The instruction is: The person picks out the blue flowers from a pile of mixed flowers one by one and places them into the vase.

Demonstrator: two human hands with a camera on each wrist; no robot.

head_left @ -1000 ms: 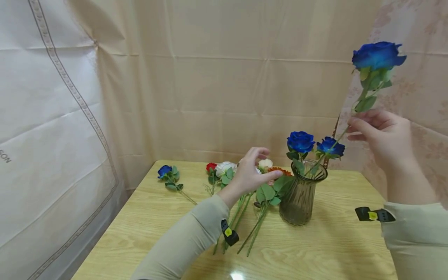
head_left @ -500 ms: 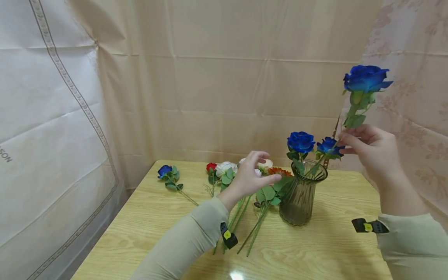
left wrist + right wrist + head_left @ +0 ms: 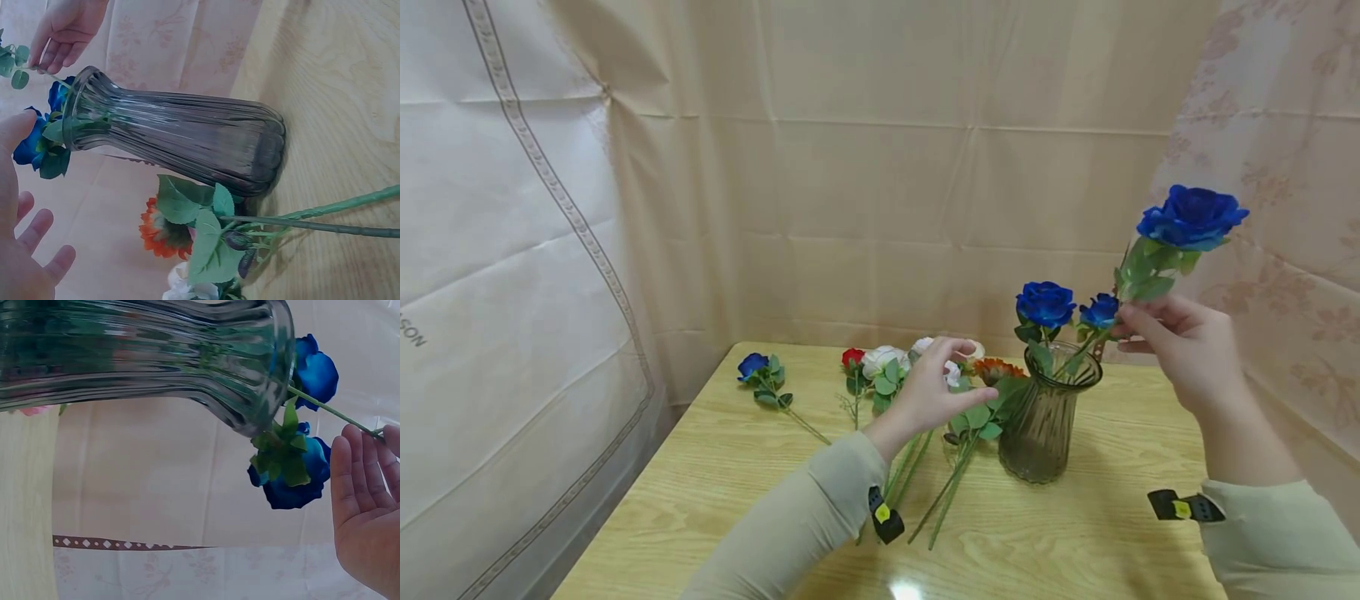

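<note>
My right hand (image 3: 1187, 354) pinches the stem of a large blue rose (image 3: 1195, 218) between thumb and fingertips. That stem (image 3: 337, 414) slants down into the mouth of a ribbed, smoky glass vase (image 3: 1037, 433). Two other blue roses, one on the left (image 3: 1045, 304) and a smaller-looking one (image 3: 1099, 311) on the right, stand in the vase. To the vase's left hovers my left hand (image 3: 928, 390), fingers relaxed, thumb apart, holding nothing. It is above the loose flowers, partly hiding them in the head view.
A single blue rose (image 3: 752, 367) lies at the table's left. A red rose (image 3: 852, 358), a white rose (image 3: 883, 362) and an orange flower (image 3: 997, 370) lie near the back of the wooden table (image 3: 685, 475). Curtain-like cloth (image 3: 865, 183) hangs behind.
My right hand has come down and slightly left with the blue rose, its stem sinking further into the vase. My left hand has dropped a little.
</note>
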